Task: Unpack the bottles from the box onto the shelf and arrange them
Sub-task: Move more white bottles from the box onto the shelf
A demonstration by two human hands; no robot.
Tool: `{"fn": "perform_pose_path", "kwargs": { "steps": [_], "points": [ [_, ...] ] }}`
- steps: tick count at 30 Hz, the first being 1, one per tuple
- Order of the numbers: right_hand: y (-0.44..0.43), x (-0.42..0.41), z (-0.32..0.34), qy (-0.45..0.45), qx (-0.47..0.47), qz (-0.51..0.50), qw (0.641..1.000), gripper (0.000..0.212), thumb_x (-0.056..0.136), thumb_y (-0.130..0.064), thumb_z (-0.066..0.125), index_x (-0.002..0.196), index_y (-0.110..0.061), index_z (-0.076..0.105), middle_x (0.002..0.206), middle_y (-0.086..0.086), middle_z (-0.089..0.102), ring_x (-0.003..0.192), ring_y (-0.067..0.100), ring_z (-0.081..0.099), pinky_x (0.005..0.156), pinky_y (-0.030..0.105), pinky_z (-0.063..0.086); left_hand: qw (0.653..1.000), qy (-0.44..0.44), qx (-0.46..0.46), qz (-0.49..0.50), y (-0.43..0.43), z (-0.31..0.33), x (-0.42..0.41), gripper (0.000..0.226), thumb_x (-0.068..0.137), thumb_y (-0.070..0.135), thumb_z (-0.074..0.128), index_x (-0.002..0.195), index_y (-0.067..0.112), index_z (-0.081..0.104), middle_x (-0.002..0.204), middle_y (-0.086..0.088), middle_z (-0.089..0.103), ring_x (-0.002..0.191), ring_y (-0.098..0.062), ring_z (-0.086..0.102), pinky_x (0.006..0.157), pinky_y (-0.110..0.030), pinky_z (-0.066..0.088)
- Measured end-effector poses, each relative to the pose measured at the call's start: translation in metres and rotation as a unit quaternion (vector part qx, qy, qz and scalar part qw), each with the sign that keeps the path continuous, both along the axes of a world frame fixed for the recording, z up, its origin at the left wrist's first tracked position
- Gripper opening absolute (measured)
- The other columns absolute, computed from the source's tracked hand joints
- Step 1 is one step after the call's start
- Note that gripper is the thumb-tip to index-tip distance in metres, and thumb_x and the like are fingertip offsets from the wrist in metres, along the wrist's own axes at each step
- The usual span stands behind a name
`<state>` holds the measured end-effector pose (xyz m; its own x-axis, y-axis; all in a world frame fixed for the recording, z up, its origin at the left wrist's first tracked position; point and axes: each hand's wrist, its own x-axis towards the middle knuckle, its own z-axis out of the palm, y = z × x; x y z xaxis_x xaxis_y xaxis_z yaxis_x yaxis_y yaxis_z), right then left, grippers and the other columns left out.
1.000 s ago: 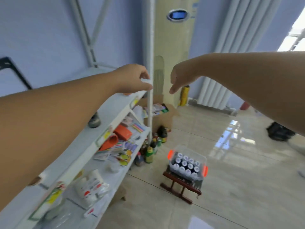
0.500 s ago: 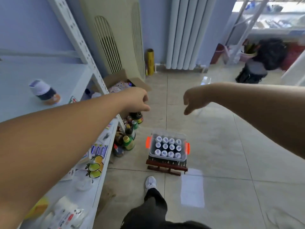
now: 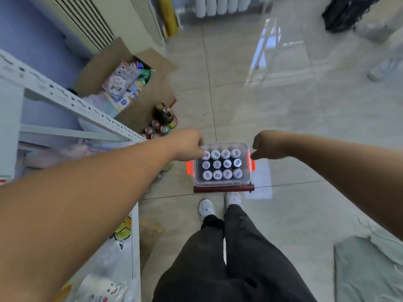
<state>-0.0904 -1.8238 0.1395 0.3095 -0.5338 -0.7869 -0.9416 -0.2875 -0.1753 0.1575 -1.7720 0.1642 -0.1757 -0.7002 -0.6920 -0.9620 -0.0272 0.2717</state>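
- The shelf (image 3: 65,99) stood at far left.
- The left hand (image 3: 188,144), fingers curled together, reached the corner bottle in the box (image 3: 222,183).
- Bottles (image 3: 222,164) filled it.
- The right hand (image 3: 265,146) hovered loosely curled, holding nothing.

Twelve white-capped bottles (image 3: 222,164) are counted in one clear plastic box (image 3: 222,183), arranged in three rows of four. Two orange latches (image 3: 190,167) are seen on the box, at its 9 and 3 o'clock sides. One cardboard carton (image 3: 139,110) is seen at 11 o'clock of the box. Two hands are counted, the left hand (image 3: 189,145) and the right hand (image 3: 266,145), and two white shoes (image 3: 207,209).
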Motion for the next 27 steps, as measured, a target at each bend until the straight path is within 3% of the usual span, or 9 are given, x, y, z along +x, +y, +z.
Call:
{"fn": "perform_pose_path", "kwargs": {
  "steps": [3,7,10,12,17,19,22,27],
  "points": [
    [-0.003,0.005,-0.056,-0.012,0.015,-0.036,0.999,0.035,0.088,-0.034,0.066,0.082,0.0,0.065,0.086,0.017,0.065,0.075,0.03,0.055,0.06,0.028,0.037,0.999,0.009,0.044,0.009,0.007,-0.056,-0.002,0.032,0.086,0.033,0.065,0.104,0.006,0.068,0.105,-0.012,0.07,0.099,-0.031,0.064,0.085,-0.044,0.054],
    [0.005,0.011,-0.135,-0.015,0.042,-0.017,0.999,0.029,0.086,-0.031,0.063,0.08,-0.003,0.064,0.082,0.013,0.061,0.075,0.029,0.052,0.058,0.027,0.034,0.995,0.013,0.083,0.055,0.008,-0.13,0.005,0.024,0.081,0.028,0.066,0.07,0.011,0.053,0.073,-0.008,0.057,0.076,-0.028,0.057,0.065,-0.037,0.047],
    [0.014,0.014,-0.187,-0.023,0.066,-0.008,0.998,0.028,0.087,-0.03,0.062,0.068,-0.012,0.052,0.072,0.005,0.052,0.074,0.027,0.051,0.05,0.023,0.029,0.99,0.019,0.093,0.106,0.007,-0.181,0.007,0.02,0.082,0.031,0.07,0.08,0.013,0.059,0.092,-0.012,0.068,0.09,-0.03,0.064,0.08,-0.042,0.054],
    [0.019,0.019,-0.216,-0.025,0.075,-0.018,0.997,0.023,0.086,-0.03,0.062,0.074,-0.011,0.057,0.076,0.006,0.057,0.075,0.027,0.053,0.052,0.024,0.033,0.989,0.024,0.092,0.114,0.01,-0.212,0.005,0.021,0.082,0.032,0.07,0.089,0.019,0.055,0.105,-0.016,0.07,0.098,-0.031,0.065,0.086,-0.044,0.054],
    [0.046,0.042,-0.273,-0.046,0.088,-0.049,0.994,0.02,0.085,-0.03,0.061,0.084,-0.01,0.055,0.079,0.005,0.057,0.075,0.026,0.054,0.053,0.029,0.034,0.984,0.045,0.111,0.132,0.027,-0.279,-0.015,0.021,0.083,0.032,0.069,0.091,0.02,0.053,0.108,-0.015,0.07,0.093,-0.03,0.064,0.084,-0.042,0.055],
    [0.06,0.051,-0.292,-0.064,0.066,-0.053,0.994,0.025,0.084,-0.03,0.059,0.102,-0.013,0.058,0.093,0.003,0.061,0.085,0.026,0.057,0.059,0.029,0.037,0.983,0.049,0.12,0.131,0.036,-0.303,-0.023,0.019,0.084,0.03,0.068,0.087,0.02,0.052,0.099,-0.01,0.068,0.084,-0.025,0.057,0.073,-0.039,0.052],
    [0.074,0.061,-0.318,-0.093,0.035,-0.026,0.995,0.036,0.086,-0.031,0.058,0.119,-0.018,0.057,0.111,0.002,0.06,0.102,0.027,0.059,0.071,0.033,0.041,0.986,0.054,0.114,0.112,0.048,-0.331,-0.031,0.025,0.085,0.029,0.064,0.073,0.018,0.045,0.082,-0.002,0.056,0.079,-0.026,0.054,0.056,-0.033,0.037],
    [0.078,0.066,-0.352,-0.079,-0.033,0.054,0.995,0.039,0.086,-0.034,0.055,0.123,-0.02,0.056,0.111,0.003,0.062,0.097,0.028,0.059,0.072,0.034,0.032,0.991,0.041,0.086,0.089,0.055,-0.359,-0.039,0.016,0.091,0.028,0.06,0.101,0.016,0.055,0.105,-0.006,0.055,0.093,-0.03,0.06,0.069,-0.04,0.046]
  ]
}}
